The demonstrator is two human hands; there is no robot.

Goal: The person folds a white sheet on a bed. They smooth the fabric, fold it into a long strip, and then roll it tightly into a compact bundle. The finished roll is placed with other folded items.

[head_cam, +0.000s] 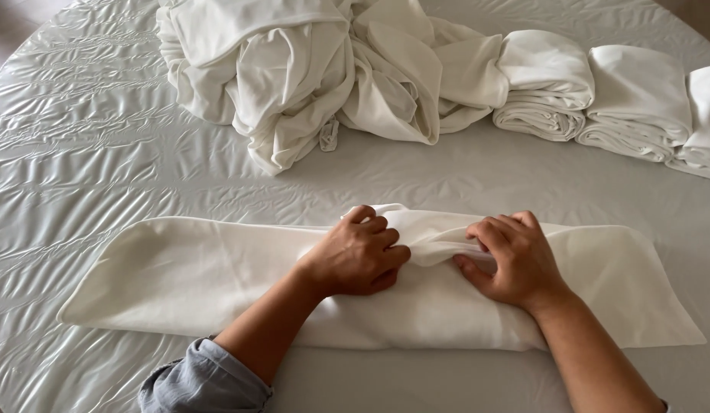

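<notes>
Head view: a long white cloth folded into a flat band (pixel 217 279) lies across the near part of the round table covered in wrinkled, glossy pale-grey sheeting (pixel 79 138), its length running roughly parallel to the near edge. Both hands work at the band's middle.

Hand state:
- The left hand (pixel 356 256) rests knuckles-up on the cloth, fingers (pixel 374 224) curled together and clamped on a gathered ridge of fabric at the band's far edge.
- The right hand (pixel 515 256) sits just beside it, fingers (pixel 492 233) bent and pinched on the same ridge, thumb pressed under the fold.
- The two hands are near each other but apart, with a short bunched pleat between them.

Recommended technique, judged from this position:
1. Keep both grips level so the gathered ridge stays straight across the band's width.
2. Hold the outer ends of the band flat on the table; the left end reaches toward the left edge and lies smooth, and pulling unevenly is likely to skew it.
3. Compress the pleat with the fingertips instead of the palms, since the soft cloth will probably spring open if released loosely.
4. Avoid dragging the slippery table cover, which already shows wrinkles.

Surroundings: a loose heap of crumpled white linen (pixel 294 69) occupies the far edge, centre. To its right, toward the far-right edge, a row of rolled and folded white cloths (pixel 599 95) stands side by side, touching one another and well apart from the hands.
</notes>
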